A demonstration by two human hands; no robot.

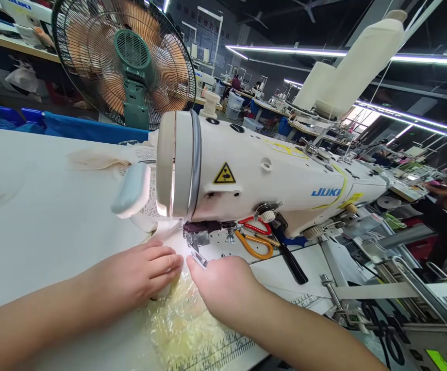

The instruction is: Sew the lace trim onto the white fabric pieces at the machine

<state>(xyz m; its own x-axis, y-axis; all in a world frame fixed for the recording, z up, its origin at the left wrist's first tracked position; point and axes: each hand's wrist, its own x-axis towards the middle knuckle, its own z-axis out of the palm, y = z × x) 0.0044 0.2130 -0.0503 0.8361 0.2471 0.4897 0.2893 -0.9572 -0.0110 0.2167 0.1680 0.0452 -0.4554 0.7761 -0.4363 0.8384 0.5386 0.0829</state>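
Observation:
My left hand [149, 270] lies flat on pale fabric [171, 234] just left of the sewing machine's needle area, its fingers stretched out close together. Close beside it, my right hand [225, 286] is closed at the metal presser foot [196, 242]. Its thumb points toward the foot; the other fingers are mostly hidden, and what they hold cannot be made out. The white sewing machine [246, 170] stands over both hands. Below them lies crinkled clear plastic [188, 324] with something yellowish under it. Patterned fabric [149, 201] shows behind the machine head.
Scissors with orange handles [254, 245], red-handled scissors [256, 225] and a black-handled tool [293, 264] lie right of the needle. A printed ruler [238, 348] runs along the table edge. A large fan [130, 62] stands behind; thread cones [362, 62] rise above the machine.

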